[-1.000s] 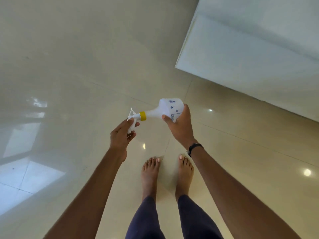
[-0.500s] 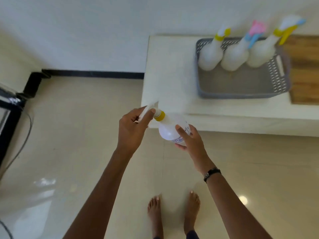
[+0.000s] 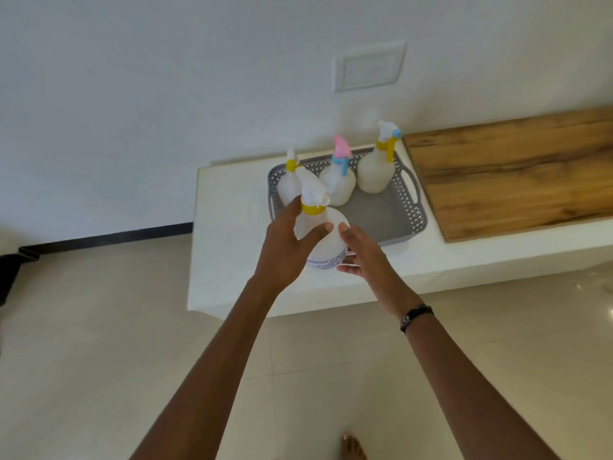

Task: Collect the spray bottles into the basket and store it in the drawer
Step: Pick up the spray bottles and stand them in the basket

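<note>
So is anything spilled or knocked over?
No, nothing stands out. Three spray bottles stand upright in the grey basket on the white ledge. The fourth bottle is held by the left hand, with the right hand beside it. No puddles show.

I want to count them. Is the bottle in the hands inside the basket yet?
Not yet. The bottle is gripped by the left hand, held in front of the basket.
</note>
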